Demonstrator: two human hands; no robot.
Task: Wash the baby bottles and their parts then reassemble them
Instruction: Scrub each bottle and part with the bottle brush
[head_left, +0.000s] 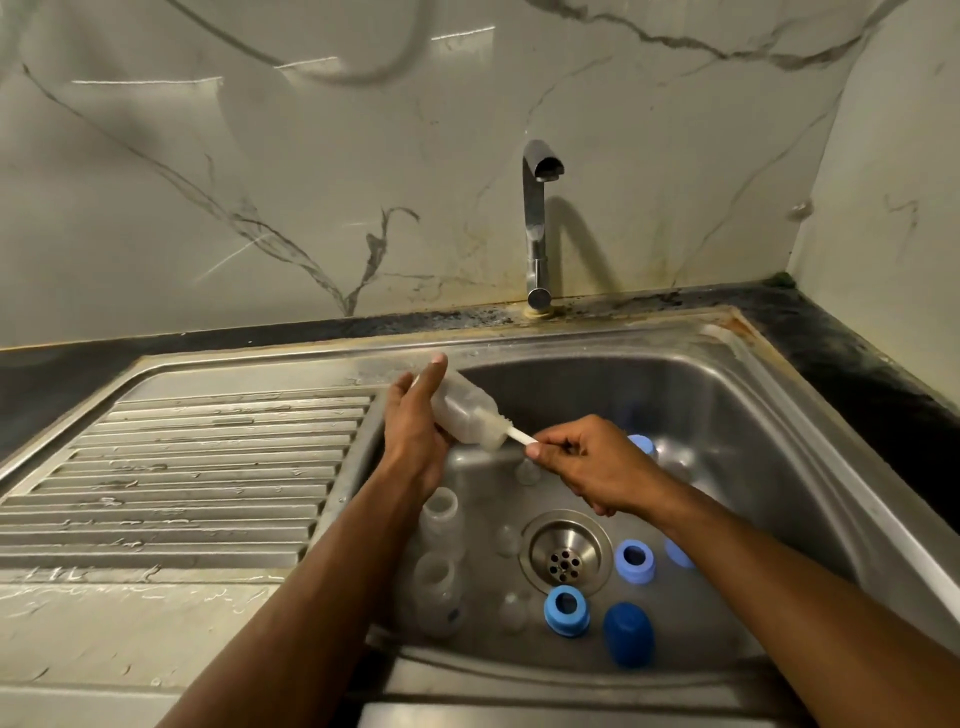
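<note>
Scrubbing a bottle over the sink (779, 395)
Left hand (415, 436) grips the clear bottle (462, 408); right hand (587, 462) pinches the white brush handle (522, 436) entering its mouth.

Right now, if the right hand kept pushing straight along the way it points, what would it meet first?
The right hand points up-left along the white brush handle, so it would likely first meet the bottle's mouth, held by the left hand.

Chrome tap (536, 223) upright behind steel sink (810, 415), spout facing forward. Round drain strainer (564, 557) in basin floor. Ribbed drainboard (197, 467) to the left. Dark counter (862, 358) edges it; veined marble wall (260, 182) behind.
</note>
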